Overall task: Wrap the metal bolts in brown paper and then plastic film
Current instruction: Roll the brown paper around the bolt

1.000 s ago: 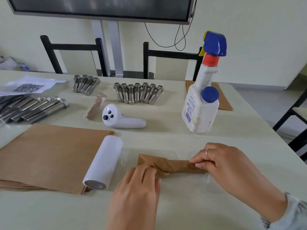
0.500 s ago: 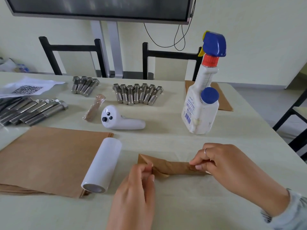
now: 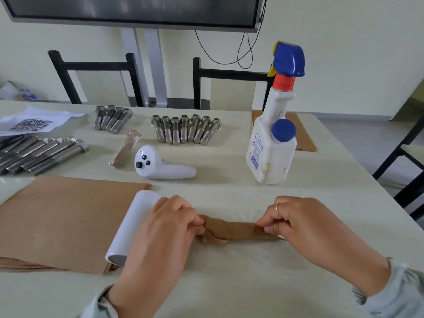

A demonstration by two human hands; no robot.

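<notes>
A bolt rolled in brown paper point(image 3: 231, 230) lies across the table in front of me, on a sheet of clear plastic film point(image 3: 241, 260). My left hand point(image 3: 165, 230) pinches its twisted left end. My right hand point(image 3: 305, 223) pinches its right end. A white roll of film point(image 3: 133, 226) lies just left of my left hand, on a stack of brown paper sheets point(image 3: 64, 216). Bare metal bolts lie in groups at the back: several in the middle point(image 3: 185, 129), several further left point(image 3: 112, 118), and long ones at the far left point(image 3: 39, 154). One wrapped bolt point(image 3: 125, 149) lies between them.
A white handheld controller point(image 3: 160, 166) lies behind the paper stack. A white spray bottle with a blue trigger point(image 3: 273, 143) stands at the right, with more brown paper point(image 3: 302, 136) behind it. A QR-code sheet point(image 3: 32, 122) is at far left. Black chairs stand beyond the table.
My left hand has moved from the near side of the bundle up to its left end and now pinches the twisted paper. The right hand stays on the right end.
</notes>
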